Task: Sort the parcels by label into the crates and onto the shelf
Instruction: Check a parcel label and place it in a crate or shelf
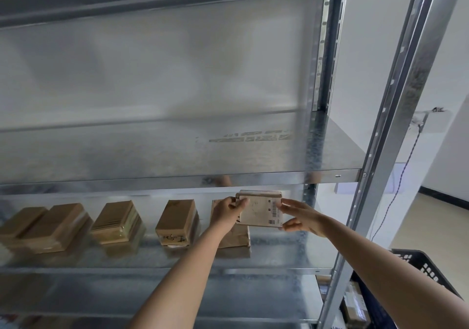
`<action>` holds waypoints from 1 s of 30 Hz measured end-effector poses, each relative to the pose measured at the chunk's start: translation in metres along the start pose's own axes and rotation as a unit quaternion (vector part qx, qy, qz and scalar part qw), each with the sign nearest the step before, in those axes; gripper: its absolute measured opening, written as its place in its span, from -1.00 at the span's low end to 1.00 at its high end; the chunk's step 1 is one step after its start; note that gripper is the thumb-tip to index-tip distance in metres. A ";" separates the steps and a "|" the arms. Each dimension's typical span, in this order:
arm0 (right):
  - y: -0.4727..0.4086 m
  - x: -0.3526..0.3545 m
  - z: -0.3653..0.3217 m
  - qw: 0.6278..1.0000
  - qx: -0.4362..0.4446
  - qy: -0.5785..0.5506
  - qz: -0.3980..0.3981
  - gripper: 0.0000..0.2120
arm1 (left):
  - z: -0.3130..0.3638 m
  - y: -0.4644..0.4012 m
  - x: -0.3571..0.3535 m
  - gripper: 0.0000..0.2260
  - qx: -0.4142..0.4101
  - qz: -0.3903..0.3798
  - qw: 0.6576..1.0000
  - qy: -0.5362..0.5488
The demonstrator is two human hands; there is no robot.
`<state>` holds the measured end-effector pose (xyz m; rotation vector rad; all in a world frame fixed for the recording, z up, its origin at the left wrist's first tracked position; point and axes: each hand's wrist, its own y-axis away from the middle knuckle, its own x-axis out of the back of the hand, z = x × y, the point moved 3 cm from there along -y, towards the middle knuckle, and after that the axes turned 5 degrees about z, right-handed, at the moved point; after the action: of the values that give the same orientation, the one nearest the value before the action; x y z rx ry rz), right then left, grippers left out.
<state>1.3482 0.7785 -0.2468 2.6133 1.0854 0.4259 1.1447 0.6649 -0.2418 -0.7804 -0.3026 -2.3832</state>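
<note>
a black crate (429,269) at lower right holds parcels, details unclear; brown parcels (175,220) stand in a row on the metal shelf (152,260) at lower left; at centre, the left hand (225,214) and right hand (302,217) grip a labelled parcel (261,210) by its ends, above the shelf, arms outstretched.

we see a labelled brown parcel (258,210) tilted above the shelf (279,255), over another parcel (234,237) in a row.
</note>
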 end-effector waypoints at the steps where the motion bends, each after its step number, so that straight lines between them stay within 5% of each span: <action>1: 0.000 0.000 0.000 1.000 0.002 0.002 0.008 -0.26 | 0.001 0.000 0.001 -0.56 0.002 0.000 1.000 0.011; 11: -0.004 0.002 0.002 0.997 0.019 -0.055 0.059 -0.56 | 0.003 0.008 -0.004 -0.78 0.050 -0.055 0.979 0.190; 17: -0.006 0.001 0.004 0.995 0.030 -0.071 0.068 -0.27 | 0.002 0.014 -0.005 -0.63 0.073 -0.063 0.976 0.197; 22: -0.006 -0.001 0.001 0.993 0.029 -0.097 0.058 -0.49 | 0.001 0.017 -0.003 -0.59 0.079 -0.057 0.977 0.189; 30: -0.002 -0.003 0.004 0.992 0.026 -0.116 0.042 -0.45 | -0.001 0.022 0.000 -0.71 0.091 -0.064 0.970 0.217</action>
<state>1.3465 0.7769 -0.2516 2.6795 0.9242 0.1080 1.1580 0.6476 -0.2420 -0.1480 -0.3898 -2.5238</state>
